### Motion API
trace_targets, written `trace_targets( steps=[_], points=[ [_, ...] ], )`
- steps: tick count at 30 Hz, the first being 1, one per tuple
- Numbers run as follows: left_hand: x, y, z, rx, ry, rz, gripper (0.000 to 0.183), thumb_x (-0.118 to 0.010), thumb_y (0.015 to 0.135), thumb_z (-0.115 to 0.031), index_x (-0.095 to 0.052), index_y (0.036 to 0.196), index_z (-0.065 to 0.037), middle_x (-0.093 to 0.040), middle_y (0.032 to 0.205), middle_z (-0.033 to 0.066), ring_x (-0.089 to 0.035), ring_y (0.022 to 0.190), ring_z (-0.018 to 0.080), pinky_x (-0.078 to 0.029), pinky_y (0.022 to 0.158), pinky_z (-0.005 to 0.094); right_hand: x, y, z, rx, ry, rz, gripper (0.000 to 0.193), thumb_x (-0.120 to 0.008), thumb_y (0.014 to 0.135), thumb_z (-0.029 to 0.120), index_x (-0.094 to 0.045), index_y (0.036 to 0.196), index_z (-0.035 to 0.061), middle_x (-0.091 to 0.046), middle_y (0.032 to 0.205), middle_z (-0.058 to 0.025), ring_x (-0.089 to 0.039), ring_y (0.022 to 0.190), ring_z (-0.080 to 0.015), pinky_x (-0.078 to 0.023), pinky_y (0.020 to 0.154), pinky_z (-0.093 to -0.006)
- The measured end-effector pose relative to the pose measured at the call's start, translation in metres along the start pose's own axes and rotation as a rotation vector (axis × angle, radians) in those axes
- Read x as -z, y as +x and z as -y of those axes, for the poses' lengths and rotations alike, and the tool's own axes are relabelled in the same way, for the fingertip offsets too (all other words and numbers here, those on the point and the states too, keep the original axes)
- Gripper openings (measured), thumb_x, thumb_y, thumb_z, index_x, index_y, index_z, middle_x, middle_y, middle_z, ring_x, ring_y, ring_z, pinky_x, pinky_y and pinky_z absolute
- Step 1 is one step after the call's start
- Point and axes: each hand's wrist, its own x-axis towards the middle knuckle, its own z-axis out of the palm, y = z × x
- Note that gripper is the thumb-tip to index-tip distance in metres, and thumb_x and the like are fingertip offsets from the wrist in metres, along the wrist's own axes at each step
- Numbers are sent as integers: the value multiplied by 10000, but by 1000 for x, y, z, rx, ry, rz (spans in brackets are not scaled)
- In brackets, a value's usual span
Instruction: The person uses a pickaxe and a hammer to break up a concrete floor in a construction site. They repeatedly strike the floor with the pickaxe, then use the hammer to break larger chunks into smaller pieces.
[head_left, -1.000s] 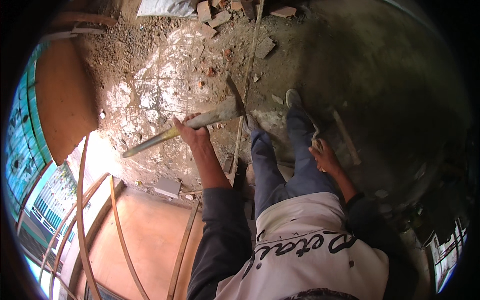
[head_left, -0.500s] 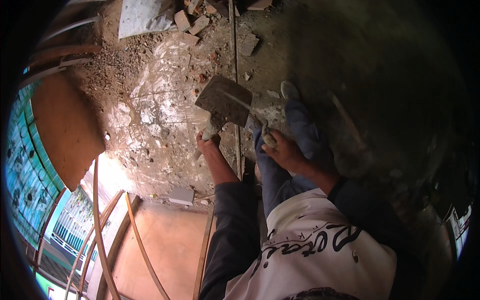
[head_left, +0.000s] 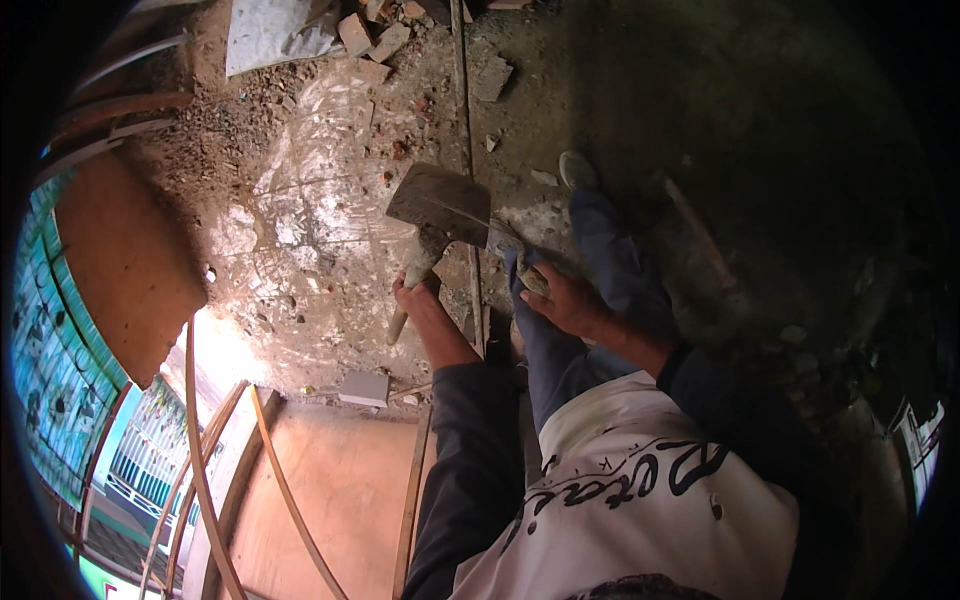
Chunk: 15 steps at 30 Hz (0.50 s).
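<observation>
My left hand (head_left: 418,287) is closed round the shovel's shaft just below its socket. The shovel blade (head_left: 437,190), squarish and caked with dirt, points away from me above the floor. A wooden part of its shaft (head_left: 397,325) shows below that hand. My right hand (head_left: 575,303) grips a trowel (head_left: 532,282) by its dirty handle, thumb along the side. The trowel's thin metal edge runs across the shovel blade; whether they touch I cannot tell. Part of the trowel is hard to make out against the shovel.
A long thin bar (head_left: 461,90) lies along the dusty floor. Broken bricks (head_left: 390,42) and a white sack (head_left: 280,35) are at the far left. A grey block (head_left: 363,388) sits by an orange board (head_left: 320,470). A stick (head_left: 700,232) lies in shadow to the right.
The shovel blade has tipped slightly and shifted left. My right hand has moved a little with the trowel, its thumb now more visible. Both hands keep their hold.
</observation>
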Motion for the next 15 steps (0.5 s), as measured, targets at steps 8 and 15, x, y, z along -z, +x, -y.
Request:
trace_targets(
  steps=[8,15],
  points=[
    [11,27,9,14,-9,-76,111,-644,728,-98,-652,838,-102,-666,840,36,-644,802,212,-567,749,394,-9,8,-14,150,52,-6,475,-660,913,312,-525,1290,56,-692,980,-257,-679,937,-439,-535,796,-499],
    [10,18,21,-103,135,-11,218,-685,723,-78,-667,940,-81,-685,981,62,-668,875,233,-581,771,386,6,99,-32,-133,-67,1,456,-697,811,269,-599,1169,3,-699,996,-259,-688,942,-422,-534,820,-501]
  ],
)
